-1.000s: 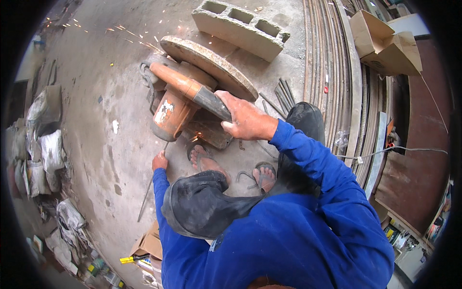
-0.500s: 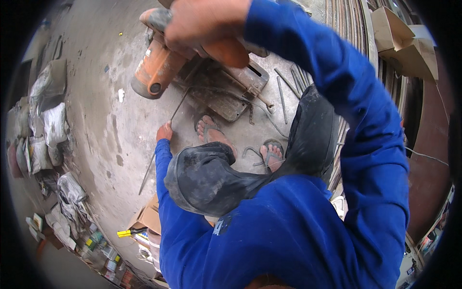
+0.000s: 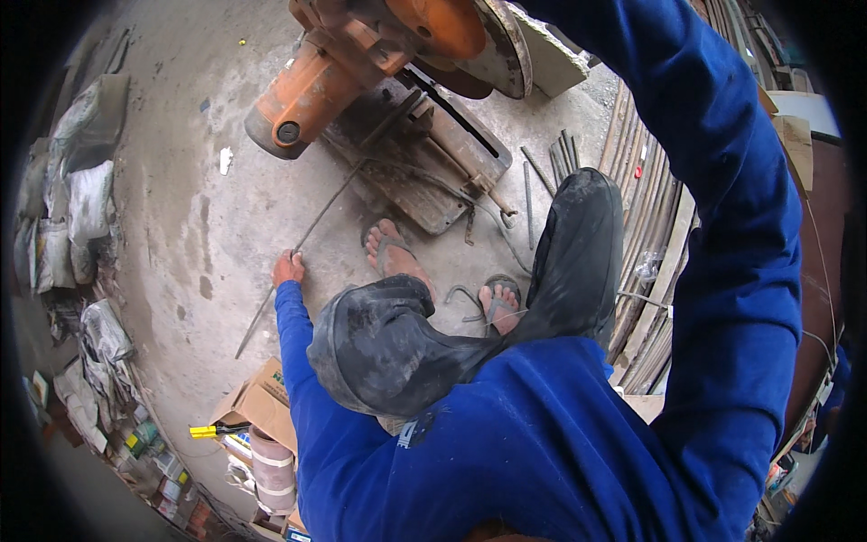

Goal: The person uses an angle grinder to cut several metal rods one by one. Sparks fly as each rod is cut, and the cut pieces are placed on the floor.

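My left hand (image 3: 289,268) is closed around a thin steel rod (image 3: 327,210), which slants from the floor side up to the saw's base. In front of my feet stands a cut-off saw, its orange motor housing (image 3: 312,99) and blade guard (image 3: 438,32) above a worn metal base (image 3: 433,194). The saw's round cutting disc (image 3: 508,50) shows beside the guard, raised above the base. My right arm (image 3: 695,126) reaches up past the top edge, and its hand is out of view. A cable (image 3: 492,212) runs across the base.
Several short cut rods (image 3: 562,154) lie right of the saw. Long bars (image 3: 646,181) are stacked along the right. A bent bar piece (image 3: 465,303) rests between my sandalled feet (image 3: 397,248). Left are sacks (image 3: 88,203); a cardboard box (image 3: 269,402) stands near my left elbow.
My right hand, earlier on the saw's handle, has passed out of view at the top. The saw head sits higher, with its disc now visible. My left hand has shifted slightly left and nearer.
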Tool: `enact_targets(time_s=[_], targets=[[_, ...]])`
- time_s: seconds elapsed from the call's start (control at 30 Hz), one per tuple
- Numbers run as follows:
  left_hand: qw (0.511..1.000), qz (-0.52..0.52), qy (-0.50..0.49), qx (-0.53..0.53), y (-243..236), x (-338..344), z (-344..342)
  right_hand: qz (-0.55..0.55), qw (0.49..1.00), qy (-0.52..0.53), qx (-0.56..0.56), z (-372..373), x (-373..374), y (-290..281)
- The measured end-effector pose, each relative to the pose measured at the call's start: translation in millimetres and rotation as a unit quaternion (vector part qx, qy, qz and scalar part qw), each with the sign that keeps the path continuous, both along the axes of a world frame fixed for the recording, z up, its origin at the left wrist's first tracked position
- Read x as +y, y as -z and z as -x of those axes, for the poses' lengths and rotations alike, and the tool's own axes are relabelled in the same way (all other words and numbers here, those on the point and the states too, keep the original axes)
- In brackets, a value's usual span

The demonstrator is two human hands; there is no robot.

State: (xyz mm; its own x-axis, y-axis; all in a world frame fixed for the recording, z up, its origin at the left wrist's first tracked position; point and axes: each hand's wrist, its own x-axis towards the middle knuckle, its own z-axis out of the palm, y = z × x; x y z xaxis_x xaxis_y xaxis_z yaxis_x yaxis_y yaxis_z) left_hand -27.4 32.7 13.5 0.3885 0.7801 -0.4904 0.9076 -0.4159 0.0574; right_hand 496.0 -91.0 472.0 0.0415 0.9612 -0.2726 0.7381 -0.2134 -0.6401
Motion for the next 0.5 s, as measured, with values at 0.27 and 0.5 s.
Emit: enact_targets(time_s=[0.27,0.5], targets=[[0.995,0.008,0.070,-0.072,13.4,0.0,-6.7,0.034,0.990,0.070,0.121,3.3,7.8,-4.2],[0.990,0.026,0.095,-0.097,-7.6,-17.2,-30.4,0.054,0.983,0.087,0.155,3.2,10.5,-2.5]])
